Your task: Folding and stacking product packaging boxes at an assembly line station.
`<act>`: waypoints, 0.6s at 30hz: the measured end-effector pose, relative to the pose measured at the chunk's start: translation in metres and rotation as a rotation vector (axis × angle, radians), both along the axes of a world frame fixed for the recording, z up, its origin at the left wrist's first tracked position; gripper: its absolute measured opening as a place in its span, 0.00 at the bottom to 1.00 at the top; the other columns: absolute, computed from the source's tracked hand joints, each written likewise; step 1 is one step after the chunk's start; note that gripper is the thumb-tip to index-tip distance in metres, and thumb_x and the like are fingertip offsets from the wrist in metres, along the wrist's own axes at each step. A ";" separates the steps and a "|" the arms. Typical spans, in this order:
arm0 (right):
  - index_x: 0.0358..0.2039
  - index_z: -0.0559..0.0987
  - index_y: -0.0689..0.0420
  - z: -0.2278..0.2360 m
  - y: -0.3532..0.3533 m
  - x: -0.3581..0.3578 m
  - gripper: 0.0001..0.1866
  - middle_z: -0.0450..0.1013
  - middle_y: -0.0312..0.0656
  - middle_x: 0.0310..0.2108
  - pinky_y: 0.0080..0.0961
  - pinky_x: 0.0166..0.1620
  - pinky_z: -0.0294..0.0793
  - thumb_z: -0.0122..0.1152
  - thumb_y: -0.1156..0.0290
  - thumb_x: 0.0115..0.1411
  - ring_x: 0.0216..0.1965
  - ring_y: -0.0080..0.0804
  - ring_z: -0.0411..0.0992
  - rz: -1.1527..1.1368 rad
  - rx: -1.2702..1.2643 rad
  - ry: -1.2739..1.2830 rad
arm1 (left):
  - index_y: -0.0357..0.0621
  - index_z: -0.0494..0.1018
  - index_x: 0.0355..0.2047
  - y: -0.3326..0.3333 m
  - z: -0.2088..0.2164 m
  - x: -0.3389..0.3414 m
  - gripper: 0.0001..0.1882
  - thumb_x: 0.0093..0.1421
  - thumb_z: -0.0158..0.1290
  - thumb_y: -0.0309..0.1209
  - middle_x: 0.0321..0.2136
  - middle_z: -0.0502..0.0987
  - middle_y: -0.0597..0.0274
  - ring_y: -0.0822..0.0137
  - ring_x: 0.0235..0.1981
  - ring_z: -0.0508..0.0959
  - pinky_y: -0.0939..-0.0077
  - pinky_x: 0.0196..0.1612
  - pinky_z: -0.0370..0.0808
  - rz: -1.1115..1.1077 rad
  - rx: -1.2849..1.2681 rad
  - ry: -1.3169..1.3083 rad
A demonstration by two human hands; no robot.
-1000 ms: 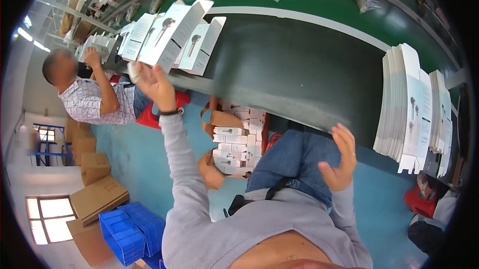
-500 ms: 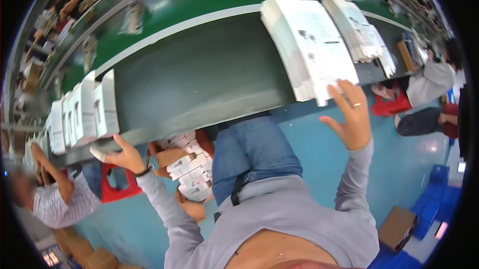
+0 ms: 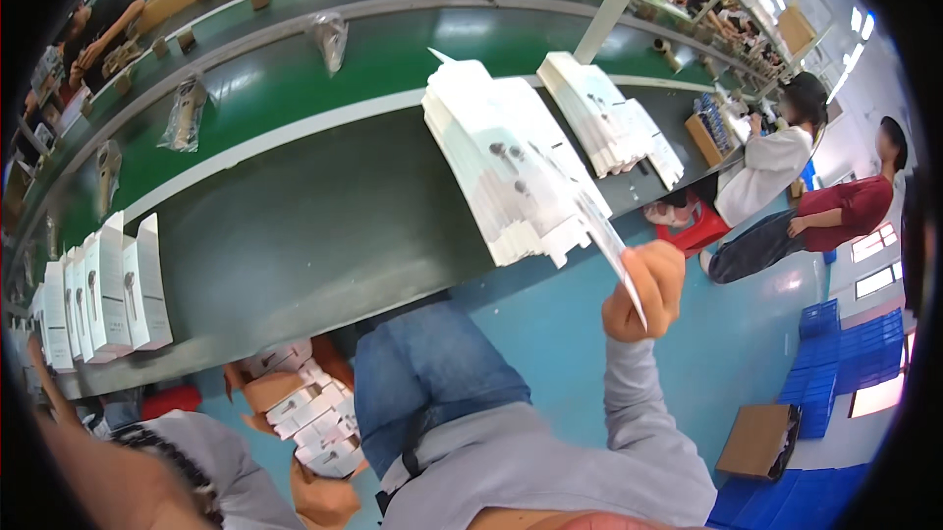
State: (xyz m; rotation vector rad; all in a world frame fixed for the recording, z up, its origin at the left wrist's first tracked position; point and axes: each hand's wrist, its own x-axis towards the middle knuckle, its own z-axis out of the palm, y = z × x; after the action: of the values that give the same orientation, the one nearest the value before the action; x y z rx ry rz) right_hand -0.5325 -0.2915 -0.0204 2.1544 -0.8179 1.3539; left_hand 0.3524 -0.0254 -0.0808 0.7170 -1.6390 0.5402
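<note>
My right hand (image 3: 643, 289) is closed on the near end of a thin white flat-folded carton (image 3: 614, 247), with fingers and thumb pinching it. The carton is tilted up edge-on at the right side of a tall stack of white flat cartons (image 3: 491, 157) printed with a dark product picture. My left hand (image 3: 123, 476) is raised close to the camera at the lower left, blurred, with a dark beaded bracelet at its wrist; its fingers are hidden. Several erected white boxes (image 3: 108, 294) stand upright in a row at the left end of the dark worktable (image 3: 305, 225).
A second carton stack (image 3: 601, 117) lies farther right. Beyond the table runs a green conveyor (image 3: 393, 58) with bagged items (image 3: 185, 115). Below, an open brown carton (image 3: 270, 390) holds white boxes. Co-workers sit and stand at the right; blue crates (image 3: 815, 363) are stacked on the floor.
My right hand has gone from open fingers at the stack's near edge to gripping one flat carton and tilting it up. My left hand has drawn back toward the camera. The view has shifted.
</note>
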 end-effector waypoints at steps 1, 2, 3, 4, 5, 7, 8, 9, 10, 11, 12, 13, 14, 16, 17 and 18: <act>0.32 0.75 0.65 -0.001 0.004 0.006 0.08 0.67 0.46 0.23 0.32 0.26 0.66 0.56 0.77 0.50 0.23 0.38 0.65 0.019 -0.074 -0.087 | 0.36 0.53 0.57 -0.017 -0.019 -0.005 0.44 0.48 0.56 0.51 0.56 0.52 0.38 0.32 0.56 0.52 0.32 0.55 0.51 -0.007 -0.020 0.008; 0.30 0.74 0.66 -0.003 0.006 0.012 0.08 0.67 0.46 0.23 0.31 0.25 0.66 0.51 0.73 0.57 0.22 0.38 0.65 0.047 -0.072 -0.105 | 0.36 0.53 0.57 -0.031 -0.033 -0.011 0.45 0.47 0.56 0.52 0.56 0.52 0.38 0.32 0.56 0.52 0.32 0.55 0.51 -0.009 -0.038 0.010; 0.30 0.74 0.66 -0.006 0.009 0.020 0.08 0.67 0.46 0.23 0.30 0.25 0.66 0.52 0.72 0.57 0.22 0.38 0.65 0.084 -0.044 -0.118 | 0.36 0.53 0.57 -0.037 -0.040 -0.021 0.46 0.46 0.56 0.53 0.57 0.52 0.38 0.32 0.56 0.52 0.33 0.55 0.51 -0.002 -0.053 0.003; 0.30 0.74 0.66 -0.009 0.010 0.019 0.09 0.67 0.46 0.24 0.30 0.25 0.66 0.52 0.72 0.57 0.22 0.38 0.65 0.106 -0.015 -0.126 | 0.36 0.52 0.57 -0.058 -0.047 -0.044 0.47 0.46 0.56 0.53 0.57 0.52 0.38 0.32 0.56 0.52 0.33 0.55 0.51 -0.010 -0.066 0.002; 0.29 0.74 0.65 -0.012 0.009 0.018 0.10 0.68 0.45 0.24 0.29 0.24 0.66 0.52 0.70 0.58 0.22 0.37 0.66 0.094 -0.010 -0.113 | 0.36 0.52 0.57 -0.075 -0.051 -0.067 0.47 0.45 0.56 0.54 0.57 0.52 0.38 0.33 0.56 0.53 0.33 0.55 0.50 -0.016 -0.076 -0.002; 0.29 0.74 0.65 -0.015 0.013 0.025 0.10 0.68 0.45 0.24 0.28 0.24 0.66 0.53 0.69 0.57 0.22 0.37 0.67 0.120 0.033 -0.133 | 0.37 0.51 0.58 -0.073 -0.030 -0.127 0.49 0.44 0.56 0.56 0.57 0.52 0.38 0.33 0.56 0.53 0.34 0.55 0.50 0.014 -0.082 -0.041; 0.28 0.74 0.65 -0.017 0.013 0.027 0.10 0.68 0.45 0.24 0.28 0.24 0.67 0.53 0.69 0.57 0.23 0.36 0.67 0.135 0.075 -0.152 | 0.37 0.51 0.58 -0.078 -0.017 -0.160 0.50 0.44 0.56 0.56 0.57 0.52 0.38 0.33 0.56 0.53 0.34 0.55 0.50 0.024 -0.086 -0.065; 0.27 0.75 0.64 -0.019 0.014 0.031 0.10 0.69 0.44 0.24 0.27 0.24 0.66 0.54 0.68 0.57 0.22 0.36 0.68 0.162 0.078 -0.160 | 0.37 0.51 0.58 -0.082 -0.001 -0.191 0.50 0.43 0.56 0.57 0.57 0.52 0.38 0.33 0.56 0.53 0.34 0.55 0.50 0.037 -0.089 -0.096; 0.27 0.75 0.64 -0.022 0.012 0.034 0.10 0.69 0.44 0.24 0.27 0.24 0.66 0.54 0.68 0.57 0.22 0.36 0.68 0.168 0.070 -0.176 | 0.37 0.50 0.58 -0.088 0.014 -0.223 0.51 0.42 0.56 0.58 0.57 0.52 0.38 0.34 0.57 0.53 0.34 0.55 0.50 0.051 -0.095 -0.127; 0.27 0.75 0.64 -0.024 0.014 0.035 0.10 0.69 0.44 0.24 0.26 0.24 0.66 0.54 0.68 0.57 0.21 0.36 0.68 0.223 0.120 -0.193 | 0.37 0.50 0.58 -0.095 0.027 -0.255 0.52 0.42 0.56 0.59 0.57 0.52 0.38 0.34 0.57 0.53 0.35 0.55 0.50 0.061 -0.099 -0.154; 0.27 0.75 0.64 -0.027 0.015 0.037 0.11 0.69 0.45 0.23 0.26 0.23 0.66 0.53 0.68 0.57 0.21 0.35 0.68 0.277 0.168 -0.216 | 0.37 0.50 0.58 -0.104 0.040 -0.285 0.53 0.41 0.56 0.59 0.57 0.52 0.38 0.34 0.57 0.53 0.35 0.55 0.50 0.070 -0.104 -0.188; 0.28 0.74 0.64 -0.029 0.013 0.038 0.12 0.70 0.45 0.23 0.25 0.23 0.66 0.51 0.68 0.59 0.20 0.35 0.67 0.306 0.203 -0.216 | 0.37 0.49 0.58 -0.117 0.052 -0.312 0.54 0.41 0.56 0.60 0.57 0.52 0.38 0.34 0.57 0.53 0.35 0.56 0.50 0.077 -0.113 -0.220; 0.28 0.74 0.64 -0.030 0.009 0.052 0.12 0.70 0.45 0.23 0.25 0.23 0.66 0.51 0.68 0.59 0.20 0.35 0.67 0.351 0.206 -0.245 | 0.37 0.49 0.58 -0.109 0.071 -0.334 0.54 0.40 0.56 0.61 0.57 0.52 0.38 0.34 0.57 0.53 0.35 0.56 0.50 0.126 -0.106 -0.269; 0.29 0.77 0.63 -0.034 0.013 0.064 0.04 0.69 0.45 0.23 0.26 0.25 0.67 0.55 0.77 0.53 0.22 0.32 0.69 0.480 0.445 -0.467 | 0.37 0.48 0.58 -0.136 0.090 -0.388 0.56 0.39 0.56 0.62 0.57 0.52 0.38 0.35 0.57 0.53 0.36 0.56 0.49 0.146 -0.093 -0.328; 0.28 0.76 0.64 -0.041 0.013 0.070 0.10 0.68 0.46 0.22 0.25 0.25 0.65 0.50 0.72 0.59 0.22 0.32 0.67 0.471 0.488 -0.551 | 0.37 0.48 0.59 -0.141 0.094 -0.399 0.57 0.38 0.56 0.63 0.57 0.52 0.38 0.35 0.57 0.53 0.36 0.56 0.49 0.147 -0.080 -0.351; 0.28 0.76 0.64 -0.045 0.010 0.073 0.10 0.68 0.46 0.22 0.25 0.25 0.65 0.50 0.72 0.59 0.22 0.32 0.67 0.473 0.506 -0.552 | 0.37 0.47 0.59 -0.141 0.096 -0.408 0.57 0.38 0.55 0.64 0.57 0.52 0.38 0.35 0.57 0.53 0.36 0.56 0.49 0.160 -0.063 -0.364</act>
State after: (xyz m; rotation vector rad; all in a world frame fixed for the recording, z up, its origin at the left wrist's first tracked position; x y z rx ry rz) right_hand -0.4591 -0.2815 -0.0650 2.4884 -0.9655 2.2509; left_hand -0.0555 -0.1665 0.0151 0.7370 -1.8991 0.8740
